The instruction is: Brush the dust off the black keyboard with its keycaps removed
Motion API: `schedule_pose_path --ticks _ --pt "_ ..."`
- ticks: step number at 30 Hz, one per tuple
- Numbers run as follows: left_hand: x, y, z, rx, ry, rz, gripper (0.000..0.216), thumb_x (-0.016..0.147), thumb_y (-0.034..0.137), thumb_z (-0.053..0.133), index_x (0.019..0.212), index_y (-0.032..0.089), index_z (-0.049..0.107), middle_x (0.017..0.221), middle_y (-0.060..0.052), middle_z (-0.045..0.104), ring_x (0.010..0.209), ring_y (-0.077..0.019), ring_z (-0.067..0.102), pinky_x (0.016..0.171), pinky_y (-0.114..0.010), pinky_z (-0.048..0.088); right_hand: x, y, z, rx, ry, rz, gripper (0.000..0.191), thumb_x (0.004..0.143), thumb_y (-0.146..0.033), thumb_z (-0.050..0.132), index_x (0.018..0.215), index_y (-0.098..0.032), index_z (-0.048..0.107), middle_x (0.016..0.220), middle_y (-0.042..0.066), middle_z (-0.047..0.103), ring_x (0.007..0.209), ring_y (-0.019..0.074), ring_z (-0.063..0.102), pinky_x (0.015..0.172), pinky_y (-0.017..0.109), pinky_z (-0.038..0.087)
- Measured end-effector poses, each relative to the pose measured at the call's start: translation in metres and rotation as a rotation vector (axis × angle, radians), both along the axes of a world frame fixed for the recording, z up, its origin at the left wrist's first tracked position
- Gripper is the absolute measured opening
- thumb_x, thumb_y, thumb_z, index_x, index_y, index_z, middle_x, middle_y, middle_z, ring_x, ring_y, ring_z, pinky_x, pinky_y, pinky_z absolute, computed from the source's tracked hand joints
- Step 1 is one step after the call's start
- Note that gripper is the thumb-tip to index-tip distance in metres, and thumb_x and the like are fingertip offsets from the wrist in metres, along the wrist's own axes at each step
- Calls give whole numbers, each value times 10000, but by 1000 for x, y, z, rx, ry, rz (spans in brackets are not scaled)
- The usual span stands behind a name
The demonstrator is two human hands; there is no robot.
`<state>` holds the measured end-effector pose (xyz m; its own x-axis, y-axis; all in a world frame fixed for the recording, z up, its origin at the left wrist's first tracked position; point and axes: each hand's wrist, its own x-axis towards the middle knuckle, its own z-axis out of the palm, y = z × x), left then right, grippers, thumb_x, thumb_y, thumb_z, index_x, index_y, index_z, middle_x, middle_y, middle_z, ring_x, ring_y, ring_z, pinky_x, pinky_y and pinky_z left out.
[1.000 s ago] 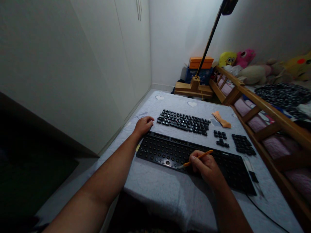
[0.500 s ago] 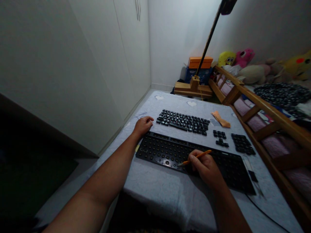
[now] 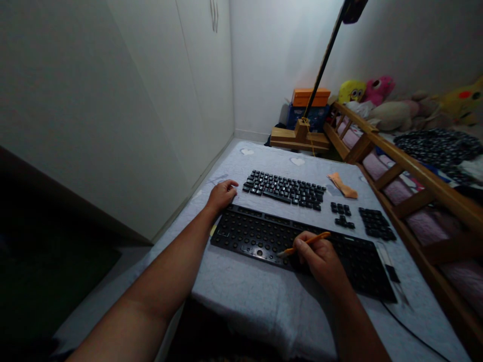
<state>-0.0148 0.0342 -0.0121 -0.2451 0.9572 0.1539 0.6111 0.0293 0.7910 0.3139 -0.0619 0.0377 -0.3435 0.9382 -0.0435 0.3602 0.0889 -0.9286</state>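
A black keyboard frame [image 3: 256, 236] with its keycaps taken off lies across a grey cloth-covered table [image 3: 264, 296]. My right hand [image 3: 320, 261] rests on the frame and pinches a thin orange brush [image 3: 306, 243], tip pointing left onto the frame's lower row. My left hand [image 3: 222, 194] sits curled at the frame's far left corner, fingers folded on the cloth. The removed keycaps [image 3: 285, 189] lie in keyboard order behind the frame, with smaller groups [image 3: 341, 215] and a number-pad block [image 3: 376, 223] to the right.
An orange cloth [image 3: 343, 185] lies behind the keycaps. A wooden stand [image 3: 301, 137] with a dark pole stands at the table's far end before stacked boxes [image 3: 310, 98]. A wooden bed rail [image 3: 407, 161] with plush toys runs along the right. White wardrobe doors [image 3: 151, 100] close the left side.
The brush tip and my right hand have shifted very slightly on the frame. My left hand has stayed where it was.
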Motion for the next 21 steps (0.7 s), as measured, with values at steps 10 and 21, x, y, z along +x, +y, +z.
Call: schedule_pose_path --ticks 10,21 --pt "0 0 1 -3 0 -7 345 753 269 528 1031 176 710 760 -19 701 713 -175 619 664 -276 444 0 0 2 -50 52 33 357 869 -496 579 678 -194 565 533 -22 497 498 123 447 479 239 327" --pt "1 -1 2 -2 22 -2 334 746 271 536 1009 171 717 734 -14 685 700 -171 607 654 -275 435 1 0 -3 50 -3 -12 332 920 -454 520 713 -198 564 569 -28 476 522 129 447 497 250 329"
